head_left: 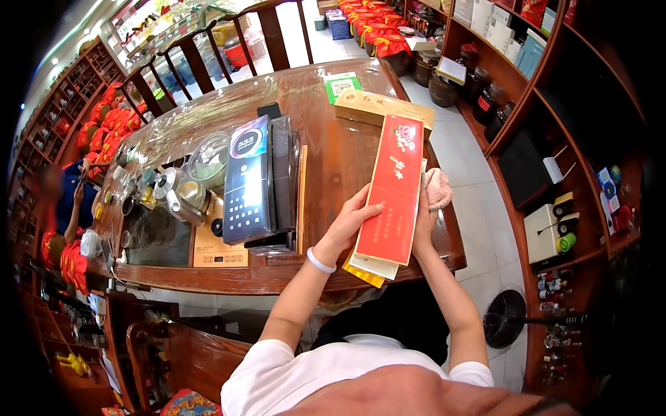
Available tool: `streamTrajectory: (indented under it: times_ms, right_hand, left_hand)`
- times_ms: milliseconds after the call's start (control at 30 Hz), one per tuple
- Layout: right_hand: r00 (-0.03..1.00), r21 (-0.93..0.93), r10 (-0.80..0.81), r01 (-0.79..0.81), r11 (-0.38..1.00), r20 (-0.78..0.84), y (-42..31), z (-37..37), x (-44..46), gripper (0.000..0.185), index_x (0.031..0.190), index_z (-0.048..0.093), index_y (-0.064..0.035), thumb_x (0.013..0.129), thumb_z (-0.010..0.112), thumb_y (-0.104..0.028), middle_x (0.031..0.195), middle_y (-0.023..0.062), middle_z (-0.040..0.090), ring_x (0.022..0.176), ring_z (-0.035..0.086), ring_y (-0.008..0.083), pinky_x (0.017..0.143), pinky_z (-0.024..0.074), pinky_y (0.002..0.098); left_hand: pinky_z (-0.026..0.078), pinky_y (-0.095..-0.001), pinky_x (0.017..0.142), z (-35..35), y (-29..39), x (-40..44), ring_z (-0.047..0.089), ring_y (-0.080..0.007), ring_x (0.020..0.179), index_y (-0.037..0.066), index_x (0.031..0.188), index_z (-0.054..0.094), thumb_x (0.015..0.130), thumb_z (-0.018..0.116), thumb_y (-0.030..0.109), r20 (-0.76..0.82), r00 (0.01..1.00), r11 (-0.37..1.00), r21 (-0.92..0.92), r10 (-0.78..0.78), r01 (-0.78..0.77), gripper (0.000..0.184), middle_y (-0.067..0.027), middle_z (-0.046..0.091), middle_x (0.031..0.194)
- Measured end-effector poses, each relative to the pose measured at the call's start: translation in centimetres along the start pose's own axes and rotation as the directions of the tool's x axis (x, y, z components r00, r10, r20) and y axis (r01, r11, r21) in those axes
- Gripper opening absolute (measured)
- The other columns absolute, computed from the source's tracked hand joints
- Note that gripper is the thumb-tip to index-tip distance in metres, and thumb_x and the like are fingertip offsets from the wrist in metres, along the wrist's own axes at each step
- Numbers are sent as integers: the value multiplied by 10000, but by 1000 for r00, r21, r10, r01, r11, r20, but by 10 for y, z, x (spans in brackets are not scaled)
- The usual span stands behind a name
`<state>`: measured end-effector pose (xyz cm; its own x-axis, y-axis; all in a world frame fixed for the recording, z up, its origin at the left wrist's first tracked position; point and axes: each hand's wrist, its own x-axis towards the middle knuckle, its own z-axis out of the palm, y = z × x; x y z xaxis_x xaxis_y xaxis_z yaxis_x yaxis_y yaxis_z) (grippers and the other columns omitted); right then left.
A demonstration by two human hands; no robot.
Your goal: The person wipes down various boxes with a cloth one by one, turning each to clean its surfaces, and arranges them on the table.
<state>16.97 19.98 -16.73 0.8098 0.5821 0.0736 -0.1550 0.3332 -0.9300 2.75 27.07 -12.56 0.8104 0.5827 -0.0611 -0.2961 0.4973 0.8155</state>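
A long red carton [390,191] with gold edging, white lettering and a flower print is held at a slant over the table's near right side. My left hand [355,220] grips its left edge, thumb on top; a pale bangle circles that wrist. Under its lower end show a whitish carton and a yellow-gold one [362,274]. My right hand [425,225] is closed at the carton's right edge, with a bunched pink cloth [437,188] in its fingers. Most of those fingers are hidden by the carton. Just beyond lies a gold carton [380,105] on the wooden table [326,173].
Left of my hands, a stack of dark boxes has a blue "555" carton [247,180] on top. Past it stand a metal kettle [186,202] and glass teaware. A green QR card [342,88] lies at the far edge. Shelves and a fan [504,319] are on the right; another person sits far left.
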Motion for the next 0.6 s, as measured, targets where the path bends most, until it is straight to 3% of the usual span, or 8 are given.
streamTrajectory:
  times_ms: [133, 233, 267, 333, 500, 600]
  right_hand:
    - [1000, -19, -24, 24, 1000, 6, 9, -14, -13, 395, 1211, 464, 62, 938, 465, -223, 1207, 107, 520, 1087, 505, 171, 896, 401, 303]
    - [984, 126, 165, -157, 980, -61, 23, -21, -40, 453, 1283, 386, 38, 942, 459, -250, 1283, 105, 446, 1111, 487, 168, 902, 410, 297]
    - [985, 121, 160, -151, 981, -65, 25, -22, -42, 453, 1283, 386, 38, 942, 459, -250, 1283, 105, 446, 1111, 487, 168, 902, 410, 297]
    - [956, 162, 293, -287, 944, -12, 26, -21, -46, 430, 1242, 435, 32, 939, 465, -272, 1216, 96, 498, 1053, 518, 147, 855, 439, 282]
    - [972, 168, 220, -231, 958, 84, 1, 0, -32, 388, 1164, 508, 24, 935, 474, -287, 1046, 76, 580, 918, 567, 119, 743, 471, 255]
    - [981, 91, 156, -167, 982, 113, 1, 23, -13, 358, 1095, 545, 20, 919, 503, -288, 987, 66, 595, 831, 575, 109, 681, 472, 256]
  left_hand:
    - [481, -275, 837, -4, 0, 1, 552, -127, 1013, 29, 1335, 350, 862, 538, 76, -10, 998, 998, -13, -66, 66, 512, -82, 535, 1173]
    - [480, -277, 837, -3, -4, 1, 552, -129, 1011, 25, 1330, 353, 856, 541, 70, -26, 996, 995, -42, -87, 86, 512, -83, 536, 1170]
    - [485, -274, 824, -2, -4, 1, 565, -128, 981, 23, 1317, 370, 854, 541, 69, -39, 995, 995, -52, -87, 85, 496, -84, 550, 1143]
    - [491, -271, 809, 3, -2, -2, 573, -127, 962, 19, 1307, 379, 850, 541, 61, -44, 995, 996, -47, -84, 82, 486, -84, 557, 1127]
    - [507, -265, 770, 1, 8, -7, 590, -125, 909, 0, 1270, 411, 834, 545, 36, -42, 999, 1000, -22, 13, -14, 458, -87, 579, 1067]
    - [508, -258, 751, -9, 15, -4, 599, -130, 861, -18, 1202, 463, 818, 540, 22, -153, 981, 992, -10, 120, -123, 393, -99, 592, 1011]
